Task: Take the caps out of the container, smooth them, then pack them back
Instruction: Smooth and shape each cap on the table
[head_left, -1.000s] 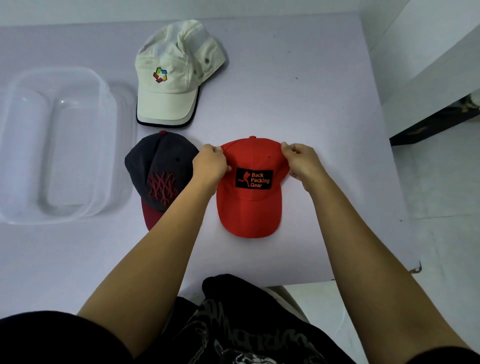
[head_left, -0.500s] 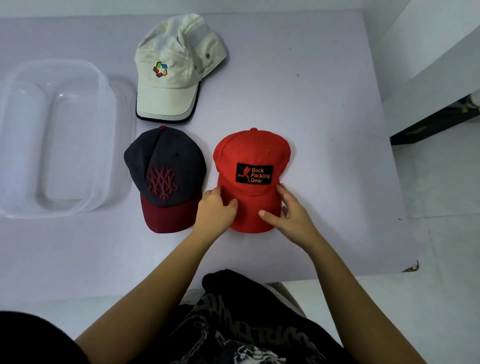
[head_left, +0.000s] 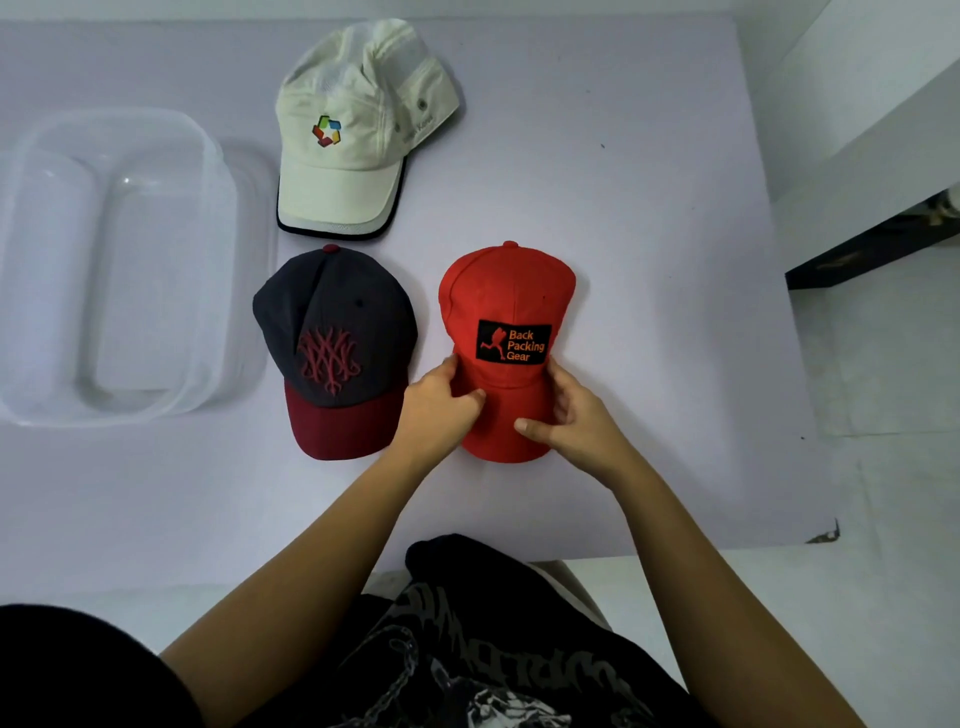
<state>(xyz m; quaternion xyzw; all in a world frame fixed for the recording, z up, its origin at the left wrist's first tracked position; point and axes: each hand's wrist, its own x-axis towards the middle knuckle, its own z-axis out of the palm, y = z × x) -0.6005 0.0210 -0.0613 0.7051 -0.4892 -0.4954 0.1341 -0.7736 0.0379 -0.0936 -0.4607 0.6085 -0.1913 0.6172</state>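
I have the red cap (head_left: 506, 312) flat on the table (head_left: 649, 182), brim toward me, just right of the grey cap (head_left: 332, 332) and below the white cap (head_left: 353, 145). My left hand (head_left: 434, 405) and right hand (head_left: 576, 415) pinch the brim from either side, thumbs on top near the seam, the other fingers mostly tucked under where I cannot see them; both are closed on the red cap. The container (head_left: 124, 270) sits empty, well apart to the left.

As I judge it, the step in hand is smoothing the brim. To do it well I should press evenly with both thumbs and work from the seam out toward the brim's edge, keeping its curve symmetric instead of creasing it. The crown looks already rounded, so I should not drag it out of shape. I should keep my left knuckles clear of the grey cap's brim beside them.
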